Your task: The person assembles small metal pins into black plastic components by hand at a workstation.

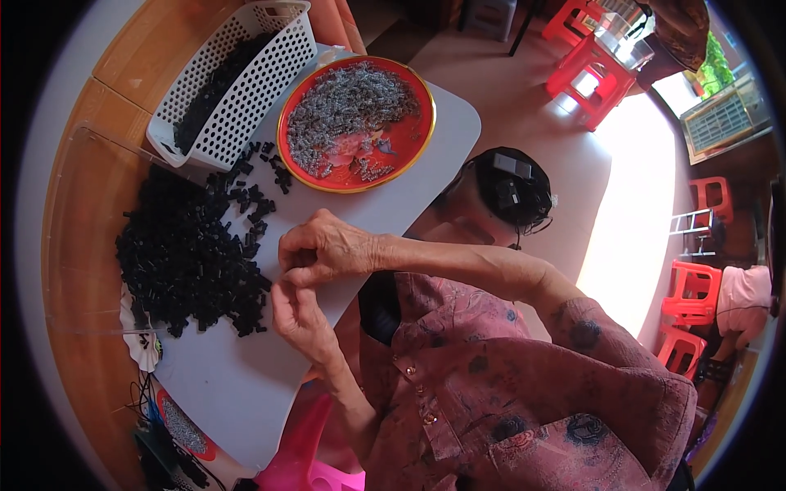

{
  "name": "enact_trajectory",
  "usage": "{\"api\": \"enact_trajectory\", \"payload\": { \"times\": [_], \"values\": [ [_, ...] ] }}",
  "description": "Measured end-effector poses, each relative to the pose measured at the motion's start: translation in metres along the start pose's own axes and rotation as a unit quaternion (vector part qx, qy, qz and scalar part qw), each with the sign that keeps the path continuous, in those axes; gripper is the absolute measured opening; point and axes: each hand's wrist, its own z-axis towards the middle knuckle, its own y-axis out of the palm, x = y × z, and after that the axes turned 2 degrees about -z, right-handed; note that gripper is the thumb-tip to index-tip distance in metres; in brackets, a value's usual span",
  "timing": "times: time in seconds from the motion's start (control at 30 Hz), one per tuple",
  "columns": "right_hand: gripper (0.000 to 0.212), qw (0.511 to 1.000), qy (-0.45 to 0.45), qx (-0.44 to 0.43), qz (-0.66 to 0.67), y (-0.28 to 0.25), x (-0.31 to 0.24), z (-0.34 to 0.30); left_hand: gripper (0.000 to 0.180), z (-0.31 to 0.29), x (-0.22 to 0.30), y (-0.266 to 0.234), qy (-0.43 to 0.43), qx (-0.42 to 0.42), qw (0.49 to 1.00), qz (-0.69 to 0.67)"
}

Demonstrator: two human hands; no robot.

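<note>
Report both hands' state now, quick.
Left hand: fingers pinched together beside the pile of black parts; what it holds cannot be told.
Right hand: curled shut, contents hidden.

red plastic stools (591, 59), white perforated basket (262, 69), another person's dark hair (512, 190)

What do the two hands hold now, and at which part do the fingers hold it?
It cannot be told: the fingers of the right hand and left hand meet beside the black pieces, hiding whatever is pinched.
</note>
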Motion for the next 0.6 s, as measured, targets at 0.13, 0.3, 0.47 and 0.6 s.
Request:
{"api": "enact_trajectory", "payload": {
  "times": [0.13, 0.3, 0.47, 0.6],
  "values": [
    [0.011, 1.0, -0.002, 0.008, -0.016, -0.001, 0.002, -0.001, 0.02, 0.0, -0.001, 0.001, 0.015, 0.018, 1.0, 0.017],
    [0.012, 0.999, -0.016, 0.03, -0.008, -0.001, 0.001, -0.004, 0.027, 0.005, -0.001, -0.002, 0.017, -0.008, 0.996, 0.087],
    [0.01, 0.988, -0.094, 0.017, -0.119, -0.032, -0.019, -0.009, 0.027, 0.005, 0.003, -0.005, 0.025, 0.005, 0.992, 0.123],
    [0.009, 0.918, -0.066, -0.027, -0.389, -0.129, -0.026, -0.007, 0.025, 0.007, 0.012, -0.001, 0.028, -0.018, 0.994, 0.101]
  ]
}}
